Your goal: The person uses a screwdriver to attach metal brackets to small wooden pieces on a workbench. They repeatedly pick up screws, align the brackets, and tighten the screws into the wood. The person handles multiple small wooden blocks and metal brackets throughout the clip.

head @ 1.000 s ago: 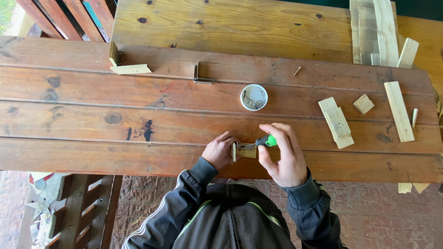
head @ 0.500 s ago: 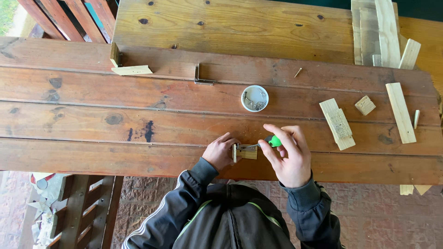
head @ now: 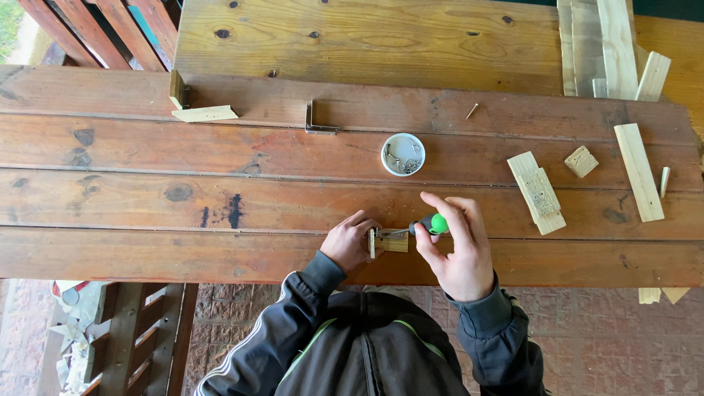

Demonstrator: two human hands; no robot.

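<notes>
My left hand [head: 350, 240] pinches a small block of pale wood [head: 390, 241] with a thin upright piece at its left end, near the front edge of the brown plank table [head: 220, 205]. My right hand [head: 458, 246] grips a screwdriver with a green and black handle [head: 433, 224]; its thin shaft points left onto the block. Both hands are close together, with dark jacket sleeves below them.
A small white round tub of screws [head: 403, 154] stands just beyond the hands. A metal angle bracket [head: 317, 121], a loose screw [head: 472, 111] and a wooden corner piece [head: 196, 104] lie farther back. Several pale wood offcuts [head: 539, 191] and strips [head: 638, 171] lie at right.
My right hand has shifted slightly on the screwdriver handle, fingers turning around it. The left hand and the block stay in place.
</notes>
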